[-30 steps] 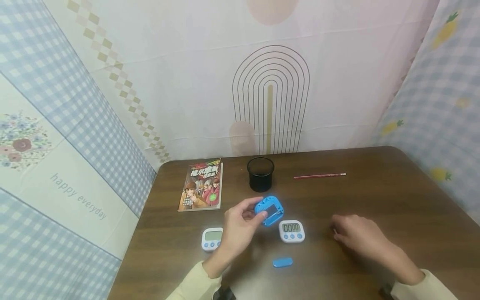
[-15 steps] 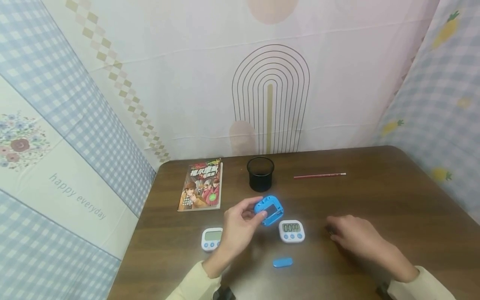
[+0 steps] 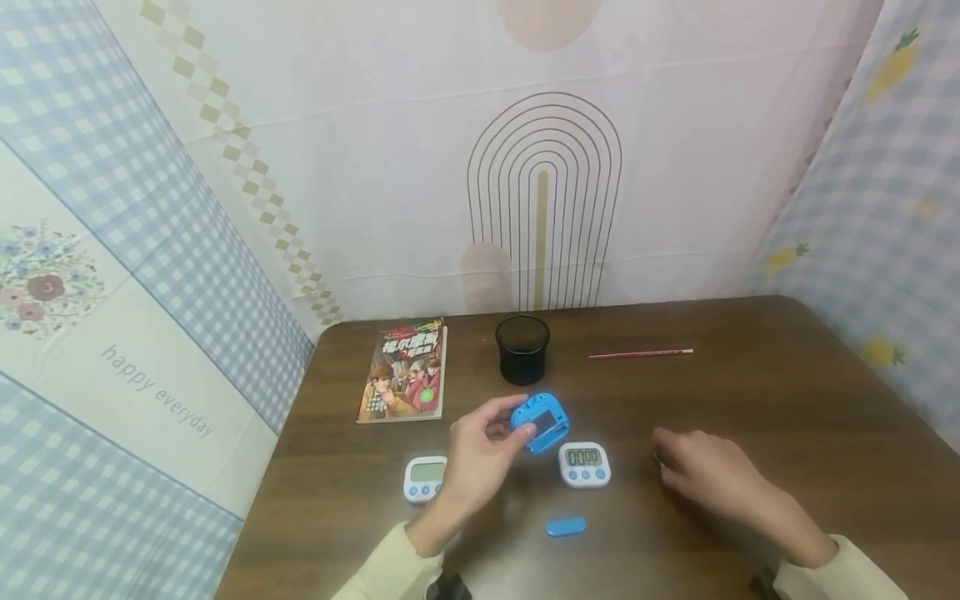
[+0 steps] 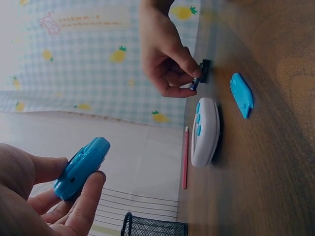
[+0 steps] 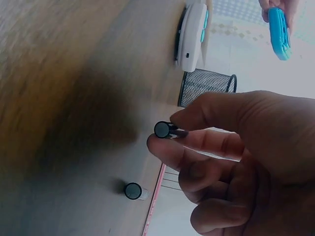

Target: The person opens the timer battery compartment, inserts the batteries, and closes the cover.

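Note:
My left hand (image 3: 504, 432) holds a blue timer (image 3: 540, 421) by its edge, just above the table, back side up; the same blue timer (image 4: 81, 168) sits between thumb and fingers in the left wrist view. My right hand (image 3: 663, 461) is low over the table to the right and pinches a small black battery (image 5: 165, 130) between thumb and forefinger. A second battery (image 5: 133, 191) lies on the table under that hand. A white timer (image 3: 583, 463) lies between my hands, and a loose blue cover (image 3: 566, 526) lies in front of it.
Another white timer (image 3: 425, 478) lies left of my left wrist. At the back of the brown table (image 3: 787, 383) are a book (image 3: 403, 371), a black mesh cup (image 3: 522, 348) and a red pencil (image 3: 640, 354). Fabric walls close in the left, back and right.
My right hand has shifted slightly to the left, staying low over the table. The left hand and the blue timer have stayed where they were.

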Tool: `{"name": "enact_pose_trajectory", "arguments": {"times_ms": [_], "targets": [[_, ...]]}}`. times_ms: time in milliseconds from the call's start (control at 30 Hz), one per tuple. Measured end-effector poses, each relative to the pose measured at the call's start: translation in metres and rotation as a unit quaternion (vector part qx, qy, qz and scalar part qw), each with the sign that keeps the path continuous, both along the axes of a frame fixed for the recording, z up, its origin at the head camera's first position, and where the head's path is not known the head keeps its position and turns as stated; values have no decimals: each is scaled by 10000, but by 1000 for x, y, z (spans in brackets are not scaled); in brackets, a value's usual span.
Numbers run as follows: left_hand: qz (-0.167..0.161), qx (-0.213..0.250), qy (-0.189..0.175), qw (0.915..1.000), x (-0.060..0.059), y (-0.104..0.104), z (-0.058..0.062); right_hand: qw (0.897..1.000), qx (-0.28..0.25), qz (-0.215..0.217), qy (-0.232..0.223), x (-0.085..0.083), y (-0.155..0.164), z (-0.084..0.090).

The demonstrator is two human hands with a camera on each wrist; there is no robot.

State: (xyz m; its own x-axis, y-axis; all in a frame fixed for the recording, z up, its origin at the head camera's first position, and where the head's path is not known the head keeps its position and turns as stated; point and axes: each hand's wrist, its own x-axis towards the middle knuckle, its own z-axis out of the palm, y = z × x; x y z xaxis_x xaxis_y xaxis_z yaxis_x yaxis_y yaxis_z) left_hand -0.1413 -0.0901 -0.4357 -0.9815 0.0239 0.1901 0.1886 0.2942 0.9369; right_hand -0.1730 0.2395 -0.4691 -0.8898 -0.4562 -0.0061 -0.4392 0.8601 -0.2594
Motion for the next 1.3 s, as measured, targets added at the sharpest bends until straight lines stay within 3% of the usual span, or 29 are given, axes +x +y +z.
{"name": "enact_pose_trajectory", "arguments": {"times_ms": [800, 1300], "targets": [[-1, -14, -24, 10000, 1, 0, 0, 9983, -430, -320, 237, 7, -13, 18], [-41, 5, 18, 10000, 1, 1, -1, 9922, -854, -68, 910, 7, -23, 23]]}}
